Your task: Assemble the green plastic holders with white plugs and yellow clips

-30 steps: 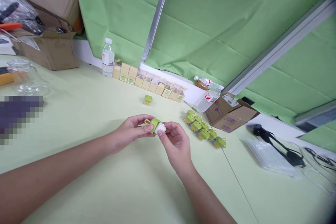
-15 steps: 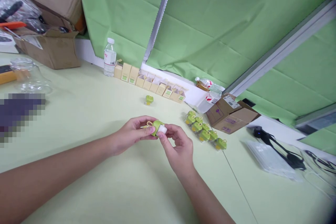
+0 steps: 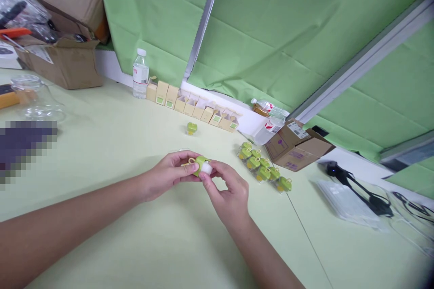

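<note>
Over the middle of the table, my left hand (image 3: pixel 168 174) is closed around a small green case (image 3: pixel 200 160) with a pale loop at its left end. A white piece (image 3: pixel 206 168) sits at the case's right end. My right hand (image 3: pixel 233 189) pinches that white piece between thumb and fingers. The underside of the case is hidden by my fingers. Just beyond my hands, a similar green case (image 3: pixel 191 127) with a clear lower part stands alone. To the right sits a cluster of several such green cases (image 3: pixel 263 173) with loops.
Small cardboard boxes (image 3: pixel 190 104) line the wall beside a water bottle (image 3: pixel 140 74). More bottles (image 3: pixel 268 130) and a carton (image 3: pixel 293 146) stand back right. Plastic bags (image 3: pixel 346 203) and black cables lie right. A glass jar (image 3: pixel 37 99) and a filled carton (image 3: pixel 74 65) are left.
My right thumb and fingers have shifted slightly left against the white piece. My left hand keeps its hold on the green case. The whole view has moved a little.
</note>
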`<state>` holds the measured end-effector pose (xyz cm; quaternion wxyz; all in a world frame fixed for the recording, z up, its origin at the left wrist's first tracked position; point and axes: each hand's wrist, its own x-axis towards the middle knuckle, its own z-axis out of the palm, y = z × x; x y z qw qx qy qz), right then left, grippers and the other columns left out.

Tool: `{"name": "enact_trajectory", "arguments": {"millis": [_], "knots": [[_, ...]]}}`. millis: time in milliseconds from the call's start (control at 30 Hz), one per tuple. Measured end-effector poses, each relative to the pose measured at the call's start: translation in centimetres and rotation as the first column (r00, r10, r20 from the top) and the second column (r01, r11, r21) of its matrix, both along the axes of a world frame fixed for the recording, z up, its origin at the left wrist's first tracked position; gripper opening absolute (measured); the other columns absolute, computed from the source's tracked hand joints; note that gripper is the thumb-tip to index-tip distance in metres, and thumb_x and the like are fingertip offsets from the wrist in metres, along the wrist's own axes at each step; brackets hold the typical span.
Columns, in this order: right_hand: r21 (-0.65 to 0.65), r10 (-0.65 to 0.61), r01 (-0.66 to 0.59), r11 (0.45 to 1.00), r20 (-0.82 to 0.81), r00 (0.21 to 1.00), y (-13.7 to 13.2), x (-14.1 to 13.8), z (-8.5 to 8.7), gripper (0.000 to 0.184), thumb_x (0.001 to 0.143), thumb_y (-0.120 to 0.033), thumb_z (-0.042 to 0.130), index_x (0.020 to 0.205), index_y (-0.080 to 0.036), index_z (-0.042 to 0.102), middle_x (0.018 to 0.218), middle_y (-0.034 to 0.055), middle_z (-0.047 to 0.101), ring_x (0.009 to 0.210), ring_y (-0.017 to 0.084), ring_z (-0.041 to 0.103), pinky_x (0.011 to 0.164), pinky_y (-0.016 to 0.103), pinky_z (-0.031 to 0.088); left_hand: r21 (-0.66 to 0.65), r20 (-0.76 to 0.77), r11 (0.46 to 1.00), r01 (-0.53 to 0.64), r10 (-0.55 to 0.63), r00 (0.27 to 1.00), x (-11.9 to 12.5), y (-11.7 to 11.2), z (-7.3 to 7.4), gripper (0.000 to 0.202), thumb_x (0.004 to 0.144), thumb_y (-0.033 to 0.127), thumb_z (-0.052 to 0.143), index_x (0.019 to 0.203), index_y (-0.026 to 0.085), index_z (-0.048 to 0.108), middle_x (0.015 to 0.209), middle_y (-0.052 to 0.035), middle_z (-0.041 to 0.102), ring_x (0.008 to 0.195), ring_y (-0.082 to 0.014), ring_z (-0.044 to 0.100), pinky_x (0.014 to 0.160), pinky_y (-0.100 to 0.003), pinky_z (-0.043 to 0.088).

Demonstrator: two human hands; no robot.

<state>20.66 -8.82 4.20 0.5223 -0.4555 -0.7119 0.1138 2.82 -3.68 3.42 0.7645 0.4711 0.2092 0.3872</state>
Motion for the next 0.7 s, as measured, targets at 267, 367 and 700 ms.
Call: {"name": "enact_trajectory", "arguments": {"millis": [267,367,700], "knots": [[0.033,-0.047,0.047,0.998,0.002,0.999,-0.24,-0.02,-0.16,0.026,0.082,-0.020,0.075,0.106,-0.023,0.069,0.093,0.0043,0.076,0.077,0.019,0.071,0.073,0.036,0.061,0.043,0.015,0.999,0.024,-0.025,1.000,-0.09,-0.10,0.07,0.026,0.087,0.031,0.071,0.108,0.017,0.065,0.116,-0.0092,0.068,0.114,-0.0272,0.063,0.102,-0.045,0.049],[0.020,-0.057,0.057,0.998,-0.009,0.998,-0.35,-0.08,-0.06,0.024,0.081,-0.021,0.075,0.105,-0.022,0.068,0.092,0.0046,0.076,0.077,0.018,0.070,0.073,0.034,0.061,0.069,0.020,0.997,0.030,-0.032,0.999,-0.18,-0.07,-0.07,0.025,0.089,0.030,0.070,0.110,0.017,0.064,0.116,-0.0089,0.068,0.113,-0.0263,0.063,0.102,-0.045,0.050],[-0.071,-0.049,0.038,0.997,-0.160,0.986,-0.50,-0.39,0.08,0.021,0.079,-0.024,0.077,0.098,-0.021,0.068,0.086,0.0032,0.074,0.074,0.017,0.069,0.072,0.033,0.061,0.135,0.002,0.991,0.017,-0.017,1.000,-0.09,0.20,-0.34,0.030,0.089,0.030,0.070,0.115,0.018,0.064,0.116,-0.0085,0.068,0.110,-0.0248,0.064,0.101,-0.046,0.051]]}}
